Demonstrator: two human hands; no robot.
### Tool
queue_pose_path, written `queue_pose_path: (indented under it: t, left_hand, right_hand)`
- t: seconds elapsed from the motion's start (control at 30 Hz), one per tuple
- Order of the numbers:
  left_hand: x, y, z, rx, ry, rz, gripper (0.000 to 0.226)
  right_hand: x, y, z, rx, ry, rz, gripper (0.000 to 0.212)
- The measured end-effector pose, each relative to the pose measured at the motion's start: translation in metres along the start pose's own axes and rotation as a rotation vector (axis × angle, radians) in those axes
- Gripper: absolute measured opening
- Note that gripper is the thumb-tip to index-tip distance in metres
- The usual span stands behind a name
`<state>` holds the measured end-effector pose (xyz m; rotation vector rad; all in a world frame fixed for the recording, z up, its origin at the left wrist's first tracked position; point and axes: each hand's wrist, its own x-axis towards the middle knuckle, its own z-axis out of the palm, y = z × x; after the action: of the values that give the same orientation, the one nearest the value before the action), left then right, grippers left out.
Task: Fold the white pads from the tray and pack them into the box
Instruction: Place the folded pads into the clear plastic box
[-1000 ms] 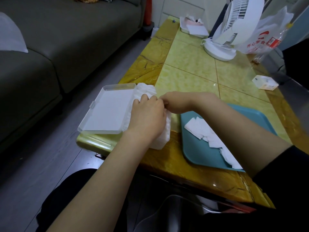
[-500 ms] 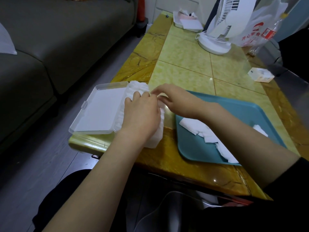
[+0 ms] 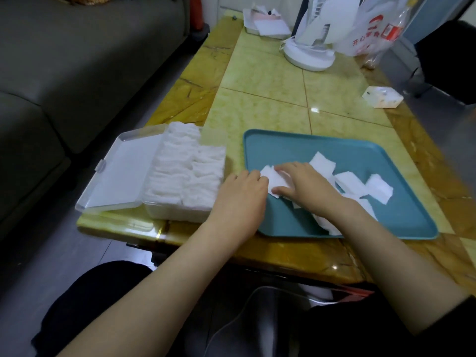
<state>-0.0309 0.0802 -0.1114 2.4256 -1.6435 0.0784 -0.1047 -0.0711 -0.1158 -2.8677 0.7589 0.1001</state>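
Note:
A teal tray [image 3: 283, 140] lies on the table with several loose white pads [image 3: 378, 188] in it. My right hand [image 3: 306, 188] and my left hand [image 3: 243, 194] meet at the tray's left edge, and their fingers pinch one white pad [image 3: 273, 181] between them. Left of the tray stands the clear plastic box [image 3: 177, 215], filled with rows of folded pads [image 3: 190, 166]. Its lid [image 3: 123, 171] lies open flat to the left.
The yellow tiled table [image 3: 270, 99] ends just in front of the tray. A white fan [image 3: 309, 55], a plastic bag [image 3: 371, 29] and a small white box [image 3: 382, 97] stand farther back. A grey sofa [image 3: 77, 60] is on the left.
Both hands have left the box and moved right to the tray, where they now hold a pad. The folded pads in the box are uncovered.

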Motion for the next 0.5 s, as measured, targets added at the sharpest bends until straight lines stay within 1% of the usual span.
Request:
queue_pose_path:
  t: [0.07, 0.13, 0.23, 0.3, 0.4, 0.5]
  left_hand:
    - [-0.002, 0.004, 0.008, 0.057, -0.070, 0.006, 0.025]
    - [-0.001, 0.006, 0.012, 0.081, -0.098, -0.005, 0.026]
    - [0.003, 0.010, 0.015, 0.108, -0.098, -0.032, 0.025]
    - [0.005, 0.013, 0.016, 0.127, -0.089, -0.053, 0.022]
    - [0.009, 0.016, 0.014, 0.115, -0.045, -0.111, 0.020]
    - [0.015, 0.016, 0.014, 0.054, 0.012, -0.173, 0.024]
  right_hand:
    - [-0.002, -0.002, -0.001, 0.014, 0.021, -0.010, 0.050]
    - [-0.007, -0.002, -0.001, 0.014, 0.048, -0.014, 0.043]
    - [-0.013, -0.002, 0.001, -0.053, 0.113, -0.024, 0.029]
    - [-0.016, -0.001, 0.005, -0.036, 0.164, -0.005, 0.024]
    - [-0.019, 0.002, 0.008, 0.053, 0.236, 0.022, 0.024]
    - [-0.019, 0.005, 0.007, 0.078, 0.244, 0.033, 0.027]
